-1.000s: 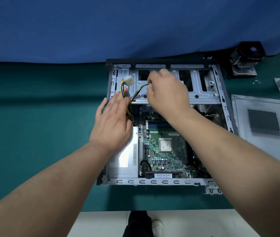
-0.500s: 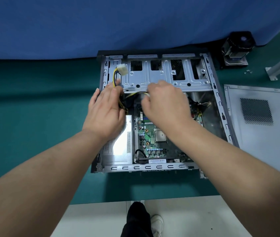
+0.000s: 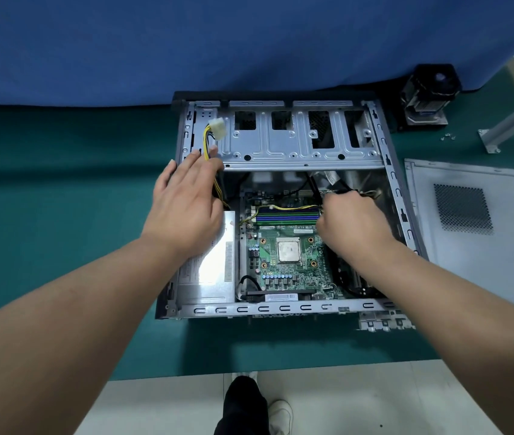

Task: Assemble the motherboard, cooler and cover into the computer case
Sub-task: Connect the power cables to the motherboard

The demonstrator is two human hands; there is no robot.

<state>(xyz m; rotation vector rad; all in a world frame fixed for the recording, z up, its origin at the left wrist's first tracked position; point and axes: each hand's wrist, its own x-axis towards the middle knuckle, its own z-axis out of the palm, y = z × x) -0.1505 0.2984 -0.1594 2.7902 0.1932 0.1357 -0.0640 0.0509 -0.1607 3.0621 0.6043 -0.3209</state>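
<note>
Case (image 3: 283, 309): open, flat on the green desk (image 3: 61, 215), drive cage at the far end.
Motherboard (image 3: 283, 271): seated in the case floor, bare CPU at centre, beside the silver power supply (image 3: 214, 277).
Left hand (image 3: 186, 202): fingers straight, resting flat on the yellow-black cables (image 3: 207, 142) at the case's left wall; white plug (image 3: 219, 128) just beyond the fingertips.
Right hand (image 3: 351, 221): fingers curled down at the board's far right corner, gripping a yellow cable (image 3: 287, 207) that runs across the RAM slots.
Cooler (image 3: 428, 95): on the desk, beyond the case's far right corner.
Cover (image 3: 484, 255): lying flat, just right of the case.
</note>
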